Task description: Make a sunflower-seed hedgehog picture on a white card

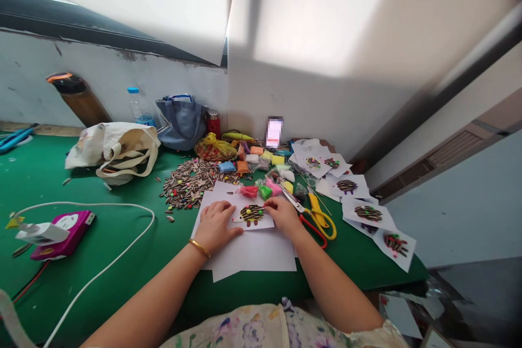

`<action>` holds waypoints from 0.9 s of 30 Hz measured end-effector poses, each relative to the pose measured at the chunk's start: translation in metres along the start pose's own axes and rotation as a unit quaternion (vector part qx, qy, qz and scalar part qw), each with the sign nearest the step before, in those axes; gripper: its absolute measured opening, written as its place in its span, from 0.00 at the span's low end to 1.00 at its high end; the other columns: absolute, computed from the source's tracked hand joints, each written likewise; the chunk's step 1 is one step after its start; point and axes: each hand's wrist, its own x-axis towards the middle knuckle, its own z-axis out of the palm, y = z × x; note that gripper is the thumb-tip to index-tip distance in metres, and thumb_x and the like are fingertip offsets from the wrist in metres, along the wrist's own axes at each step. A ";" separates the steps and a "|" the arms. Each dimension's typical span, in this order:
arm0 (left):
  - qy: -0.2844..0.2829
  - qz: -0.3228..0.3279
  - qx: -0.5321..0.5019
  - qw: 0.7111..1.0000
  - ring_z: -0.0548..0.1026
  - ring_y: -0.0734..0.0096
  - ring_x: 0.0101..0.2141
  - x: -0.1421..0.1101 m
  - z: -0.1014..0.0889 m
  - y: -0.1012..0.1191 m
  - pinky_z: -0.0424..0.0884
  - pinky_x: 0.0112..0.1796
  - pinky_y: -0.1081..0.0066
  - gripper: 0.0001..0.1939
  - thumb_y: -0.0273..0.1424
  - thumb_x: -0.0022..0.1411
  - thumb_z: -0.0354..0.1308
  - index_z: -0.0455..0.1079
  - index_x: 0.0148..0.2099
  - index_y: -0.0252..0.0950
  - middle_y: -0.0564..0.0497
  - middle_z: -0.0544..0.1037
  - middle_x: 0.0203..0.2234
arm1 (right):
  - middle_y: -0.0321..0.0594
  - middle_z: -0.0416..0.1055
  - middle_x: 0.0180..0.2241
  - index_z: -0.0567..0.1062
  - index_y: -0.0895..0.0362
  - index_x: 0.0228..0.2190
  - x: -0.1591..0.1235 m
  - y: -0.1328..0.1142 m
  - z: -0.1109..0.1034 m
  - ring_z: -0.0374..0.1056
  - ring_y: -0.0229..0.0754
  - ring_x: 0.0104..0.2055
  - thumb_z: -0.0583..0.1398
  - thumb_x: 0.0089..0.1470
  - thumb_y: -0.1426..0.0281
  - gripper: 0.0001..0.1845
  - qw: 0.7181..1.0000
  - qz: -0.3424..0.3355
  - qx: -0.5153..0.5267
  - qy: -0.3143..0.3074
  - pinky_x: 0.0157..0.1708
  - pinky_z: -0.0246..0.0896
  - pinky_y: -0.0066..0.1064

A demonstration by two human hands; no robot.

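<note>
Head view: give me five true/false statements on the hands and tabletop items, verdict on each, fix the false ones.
1. The bare right hand is at the edge of the small white card with a seed-striped animal picture. True.
2. The shiny gold metal bangle is on the right wrist. False: the bangle is on the wrist of the bare left hand.
3. The steel scissors with red and yellow handles lie left of both hands. False: their handles lie right of the right hand.
4. The clear plastic bottle with a blue cap stands left of the blue-grey fabric tote. True.
5. The striped seeds are all in a bowl. False: they lie loose on the green tabletop.
</note>
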 end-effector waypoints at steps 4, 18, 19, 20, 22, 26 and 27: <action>0.000 0.002 0.003 1.000 0.65 0.49 0.53 0.000 0.000 0.000 0.56 0.53 0.54 0.30 0.46 0.49 0.66 0.71 0.54 0.45 0.44 0.72 0.50 | 0.36 0.78 0.32 0.79 0.52 0.33 0.001 0.002 0.001 0.72 0.42 0.34 0.60 0.51 0.69 0.08 1.000 0.010 0.000 -0.007 0.34 0.63 0.31; 0.003 0.005 0.003 1.000 0.65 0.49 0.53 0.000 0.000 0.000 0.57 0.53 0.54 0.29 0.45 0.49 0.66 0.71 0.54 0.45 0.45 0.72 0.50 | 0.37 0.79 0.34 0.81 0.51 0.36 0.002 -0.001 -0.003 0.73 0.44 0.36 0.60 0.53 0.68 0.10 1.000 0.004 -0.012 -0.020 0.36 0.64 0.33; 0.004 0.005 0.002 1.000 0.65 0.49 0.53 0.000 0.000 0.000 0.57 0.53 0.54 0.29 0.45 0.49 0.66 0.71 0.54 0.45 0.45 0.72 0.50 | 0.37 0.79 0.34 0.81 0.51 0.35 0.002 -0.001 -0.004 0.72 0.44 0.36 0.59 0.53 0.68 0.10 1.000 0.001 -0.012 -0.018 0.37 0.64 0.34; 0.005 0.006 0.001 1.000 0.65 0.49 0.53 0.000 0.000 -0.001 0.57 0.53 0.53 0.29 0.45 0.49 0.66 0.71 0.54 0.46 0.44 0.72 0.50 | 0.37 0.79 0.34 0.81 0.51 0.35 0.003 -0.002 -0.004 0.72 0.44 0.36 0.59 0.53 0.68 0.10 1.000 -0.001 -0.013 -0.016 0.38 0.64 0.34; 0.006 0.005 0.000 1.000 0.65 0.48 0.53 0.000 0.001 -0.001 0.57 0.53 0.53 0.29 0.45 0.48 0.66 0.71 0.53 0.46 0.44 0.72 0.50 | 0.38 0.78 0.34 0.81 0.52 0.34 0.003 -0.002 -0.004 0.72 0.44 0.36 0.60 0.53 0.68 0.09 1.000 -0.005 -0.013 -0.014 0.38 0.64 0.34; 0.004 0.006 0.005 1.000 0.65 0.49 0.53 0.000 0.001 -0.001 0.57 0.53 0.53 0.30 0.45 0.49 0.66 0.71 0.54 0.45 0.44 0.72 0.50 | 0.38 0.78 0.33 0.81 0.52 0.33 0.004 -0.001 -0.002 0.72 0.45 0.36 0.60 0.52 0.68 0.09 1.000 -0.001 -0.013 -0.012 0.37 0.63 0.34; 0.004 0.007 0.007 1.000 0.65 0.49 0.53 0.000 0.001 -0.001 0.57 0.53 0.54 0.30 0.45 0.49 0.66 0.71 0.54 0.44 0.44 0.72 0.50 | 0.37 0.78 0.33 0.81 0.52 0.33 0.004 -0.001 -0.001 0.72 0.44 0.36 0.60 0.52 0.68 0.08 1.000 0.002 -0.012 -0.011 0.37 0.63 0.33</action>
